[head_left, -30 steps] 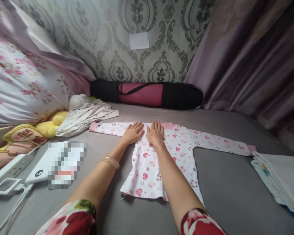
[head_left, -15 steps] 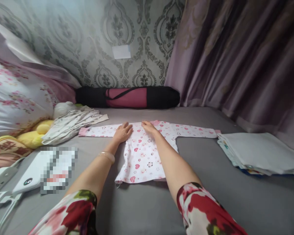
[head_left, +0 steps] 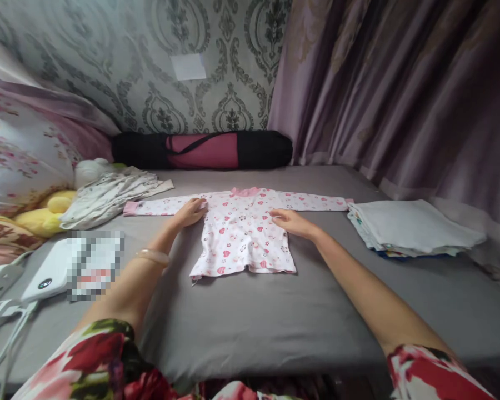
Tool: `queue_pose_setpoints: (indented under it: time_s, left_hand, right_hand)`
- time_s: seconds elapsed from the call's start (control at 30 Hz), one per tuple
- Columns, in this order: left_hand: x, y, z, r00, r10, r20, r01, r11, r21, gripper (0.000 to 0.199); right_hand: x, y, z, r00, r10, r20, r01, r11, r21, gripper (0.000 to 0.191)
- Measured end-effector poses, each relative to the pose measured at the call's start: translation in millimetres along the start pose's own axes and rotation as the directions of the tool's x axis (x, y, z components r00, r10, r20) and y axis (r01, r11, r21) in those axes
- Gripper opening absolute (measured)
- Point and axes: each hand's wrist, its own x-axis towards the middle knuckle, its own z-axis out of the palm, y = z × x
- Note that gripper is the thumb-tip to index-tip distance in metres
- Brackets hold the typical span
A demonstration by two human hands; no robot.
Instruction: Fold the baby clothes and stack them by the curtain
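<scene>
Forearms reach in low from both lower corners toward the long-sleeved children's shirt (head_left: 244, 233), spread flat on the grey-sheeted bed (head_left: 250, 322) with its pink collar away from the person. The left hand (head_left: 190, 212), palm down, rests where the shirt's left sleeve joins the body, its fingers slightly curled and narrowly spaced, not gripped around anything. The right hand (head_left: 291, 221) comes in from a wider angle to the shirt's right side, fingers and thumb narrow at the fabric; whether they pinch it cannot be told. The shirt's hem is wavy, and grey sheet stretches from it to the bed's near edge. Beyond the collar lies the black-and-maroon bag (head_left: 204, 150), well apart. To the shirt's right, the folded cloth stack (head_left: 412, 228) sits at the sleeve cuff, limiting sideways room there; to its left, the crumpled pale cloth (head_left: 108, 197) lies near the other cuff, with the white power bank (head_left: 52, 272) nearer the person.
</scene>
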Motion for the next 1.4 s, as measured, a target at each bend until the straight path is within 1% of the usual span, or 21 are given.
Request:
queue_pose_setpoints:
  time_s: [0.07,0.17,0.23,0.3,0.33,0.4,0.47,0.53,0.6,0.67,0.7,0.77,0.83,0.9,0.97,1.03,1.1,1.13,1.2,1.3,1.4]
  left_hand:
    - [-22,5,-10.7,1.0,-0.028,-0.014,0.028,1.0,-0.011,0.05]
    - [-63,27,-27.1,0.993,-0.121,0.008,0.121,0.991,-0.05,0.046]
    - [-91,47,-34.9,0.97,-0.223,0.101,0.234,0.965,-0.116,0.043]
    - [-116,67,-38.2,0.937,-0.271,0.22,0.314,0.93,-0.193,0.042]
    - [-127,76,-38.2,0.926,-0.28,0.255,0.338,0.914,-0.224,0.042]
    - [-144,88,-36.2,0.923,-0.281,0.264,0.358,0.88,-0.314,0.045]
    - [-158,94,-34.2,0.924,-0.265,0.277,0.366,0.825,-0.43,0.051]
    - [-168,96,-33.9,0.928,-0.213,0.306,0.348,0.787,-0.51,0.058]
    - [-174,96,-35.4,0.937,-0.147,0.318,0.301,0.803,-0.515,0.07]
    - [-177,96,-37.2,0.942,-0.115,0.315,0.262,0.839,-0.477,0.08]
    - [-178,96,-37.8,0.943,-0.107,0.315,0.251,0.849,-0.464,0.081]
    - [-178,96,-38.6,0.947,-0.092,0.308,0.235,0.853,-0.467,0.072]
    - [-177,96,-39.0,0.957,-0.081,0.28,0.217,0.84,-0.498,0.055]
    - [-176,97,-39.5,0.966,-0.086,0.242,0.205,0.826,-0.525,0.045]
    - [-175,98,-40.0,0.97,-0.11,0.218,0.215,0.807,-0.551,0.044]
    - [-174,100,-40.4,0.965,-0.143,0.22,0.248,0.773,-0.585,0.051]
    - [-172,103,-40.2,0.954,-0.172,0.244,0.29,0.724,-0.626,0.058]
    - [-171,105,-39.9,0.949,-0.185,0.255,0.31,0.698,-0.646,0.058]
    - [-169,108,-39.6,0.939,-0.225,0.259,0.343,0.649,-0.679,0.053]
    - [-167,113,-40.7,0.92,-0.326,0.217,0.377,0.589,-0.714,0.047]
    - [-165,118,-44.2,0.894,-0.427,0.137,0.385,0.575,-0.722,0.044]
  right_hand:
    - [-23,12,-8,1.0,0.013,-0.021,-0.014,0.999,-0.036,0.034]
    - [-53,21,-8,0.996,0.064,-0.054,-0.072,0.983,-0.168,0.028]
    - [-69,20,-2,0.992,0.1,-0.078,-0.117,0.957,-0.267,0.024]
    - [-83,15,6,0.99,0.112,-0.086,-0.134,0.937,-0.323,0.023]
    - [-88,11,10,0.991,0.111,-0.08,-0.132,0.932,-0.338,0.026]
    - [-97,2,16,0.992,0.106,-0.071,-0.125,0.922,-0.366,0.032]
    - [-101,-5,20,0.992,0.11,-0.064,-0.126,0.905,-0.407,0.035]
    - [-104,-8,21,0.992,0.116,-0.053,-0.128,0.888,-0.442,0.035]
    - [-104,-7,19,0.993,0.116,-0.028,-0.116,0.892,-0.436,0.032]
    - [-103,-3,14,0.993,0.119,-0.003,-0.111,0.913,-0.394,0.028]
    - [-102,-1,12,0.992,0.124,0.007,-0.113,0.921,-0.372,0.026]
    - [-102,2,8,0.991,0.132,0.019,-0.117,0.929,-0.35,0.022]
    - [-102,1,6,0.991,0.128,0.028,-0.11,0.927,-0.359,0.021]
    - [-104,-2,7,0.992,0.121,0.041,-0.096,0.921,-0.378,0.022]
    - [-107,-6,8,0.991,0.119,0.063,-0.085,0.916,-0.393,0.023]
    - [-110,-7,7,0.989,0.112,0.092,-0.066,0.912,-0.405,0.027]
    - [-113,-6,5,0.987,0.091,0.129,-0.03,0.91,-0.415,0.035]
    - [-114,-5,4,0.985,0.081,0.149,-0.012,0.909,-0.416,0.038]
    - [-114,-4,2,0.981,0.074,0.18,0.008,0.91,-0.415,0.035]
    - [-113,-6,1,0.981,0.082,0.175,0.0,0.905,-0.426,0.028]
    - [-112,-9,3,0.989,0.052,0.136,0.012,0.901,-0.433,0.031]
